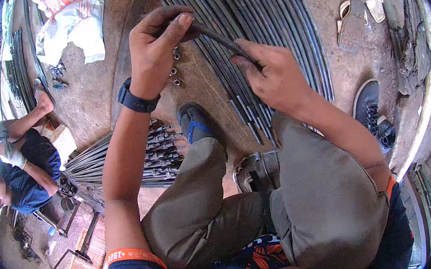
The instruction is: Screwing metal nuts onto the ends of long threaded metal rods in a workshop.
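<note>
My left hand point(155, 48), with a dark watch on its wrist, is raised at the upper middle. Its thumb and fingers pinch one end of a dark rod with a ribbed, coil-like surface point(219, 39). My right hand point(274, 72) grips the same rod farther right, thumb and fingers closed round it. Between the hands the rod slopes down to the right. Below it on the floor lies a large bundle of long, dark rods point(277, 21). Several small metal nuts point(177, 82) lie on the floor beside my left wrist.
Rods with metal end fittings point(159, 154) are stacked left of my legs. A co-worker wearing gloves point(33, 166) sits at far left near a metal stand. White sacks point(76, 28) lie at upper left. A sandal point(353, 15) and a dark shoe point(367, 104) are at right.
</note>
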Demonstrator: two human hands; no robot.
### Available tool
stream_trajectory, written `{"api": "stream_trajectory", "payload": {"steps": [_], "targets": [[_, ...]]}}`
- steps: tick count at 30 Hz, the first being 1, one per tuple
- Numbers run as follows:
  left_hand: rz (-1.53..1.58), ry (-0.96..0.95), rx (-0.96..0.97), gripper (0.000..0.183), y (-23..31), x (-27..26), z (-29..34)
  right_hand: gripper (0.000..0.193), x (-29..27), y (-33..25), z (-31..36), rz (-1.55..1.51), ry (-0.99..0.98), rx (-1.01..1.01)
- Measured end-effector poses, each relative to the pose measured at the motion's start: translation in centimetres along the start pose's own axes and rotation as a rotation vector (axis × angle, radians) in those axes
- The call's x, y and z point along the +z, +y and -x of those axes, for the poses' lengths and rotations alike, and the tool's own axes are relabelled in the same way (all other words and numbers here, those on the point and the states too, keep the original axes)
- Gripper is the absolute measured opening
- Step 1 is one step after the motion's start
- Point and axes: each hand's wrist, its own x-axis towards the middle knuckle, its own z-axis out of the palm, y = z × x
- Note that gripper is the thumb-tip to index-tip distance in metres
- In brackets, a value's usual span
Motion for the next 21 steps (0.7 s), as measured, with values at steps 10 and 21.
{"api": "stream_trajectory", "payload": {"steps": [10,21], "targets": [[0.166,0.009,-0.16,0.028,-1.0,-0.1,0.3,0.025,0.0,0.2,-0.2,-0.013,0.072,-0.041],[0.093,0.034,-0.06,0.026,-0.7,0.2,0.4,0.026,0.1,0.4,-0.2,-0.055,0.057,-0.039]]}}
